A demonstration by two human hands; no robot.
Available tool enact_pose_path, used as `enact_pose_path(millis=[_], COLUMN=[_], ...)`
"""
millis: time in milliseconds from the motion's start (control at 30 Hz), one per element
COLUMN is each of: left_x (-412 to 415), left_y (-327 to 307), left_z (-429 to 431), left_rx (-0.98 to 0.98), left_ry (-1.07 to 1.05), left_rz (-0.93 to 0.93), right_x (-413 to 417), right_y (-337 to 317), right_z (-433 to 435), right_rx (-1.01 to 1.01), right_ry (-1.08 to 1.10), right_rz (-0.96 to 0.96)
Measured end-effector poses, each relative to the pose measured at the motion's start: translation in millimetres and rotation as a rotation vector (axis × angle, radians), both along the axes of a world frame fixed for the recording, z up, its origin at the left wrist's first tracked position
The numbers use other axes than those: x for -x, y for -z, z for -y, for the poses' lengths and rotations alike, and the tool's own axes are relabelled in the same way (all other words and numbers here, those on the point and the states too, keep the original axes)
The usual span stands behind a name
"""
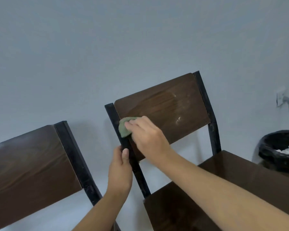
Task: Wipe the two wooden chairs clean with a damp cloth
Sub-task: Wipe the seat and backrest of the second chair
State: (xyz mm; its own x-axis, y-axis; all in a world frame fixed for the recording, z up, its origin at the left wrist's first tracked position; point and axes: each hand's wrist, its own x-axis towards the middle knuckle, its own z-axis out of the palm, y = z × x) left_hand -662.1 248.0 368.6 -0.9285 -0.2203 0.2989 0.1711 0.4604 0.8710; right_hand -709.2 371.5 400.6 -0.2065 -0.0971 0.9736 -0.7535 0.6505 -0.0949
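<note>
A second chair [32,164] is seen at far left. The black post [132,157] of the middle chair [173,110] is gripped by the left hand [119,170]; a green cloth [124,126] is pressed on its backrest under the right hand [147,137].

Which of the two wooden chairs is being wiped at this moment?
The right-hand chair: the right hand presses the green cloth on its backrest while the left hand grips its post. The left-hand chair is untouched.

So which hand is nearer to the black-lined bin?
Right. The right hand presses the green cloth on the chair backrest, toward the bin; the left hand grips the post farther away.
</note>
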Motion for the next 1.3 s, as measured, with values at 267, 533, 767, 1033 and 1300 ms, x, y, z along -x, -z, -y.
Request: enact_pose_path(millis=[267, 533, 767, 1033, 1300], left_x=[-5, -3, -2, -4, 0], left_y=[-6, 1, 2, 3, 6], left_z=[-2, -4, -4, -6, -5], left_rx=[0.044, 0.083, 0.105, 0.137, 0.193], left_ry=[-0.01, -0.029, -0.042, -0.067, -0.089], left_rz=[0.022, 0.013, 0.001, -0.02, -0.059], right_x=[-1, 26, -1, 10, -19], right_y=[-31, 20, 41, 46, 69], right_z=[43, -111, -54, -85, -28], right_rx=[0.064, 0.292, 0.232, 0.371, 0.3], right_ry=[-0.038, 0.255, 0.137, 0.184, 0.145], right_rz=[0.021, 0.22, 0.212, 0.319, 0.296])
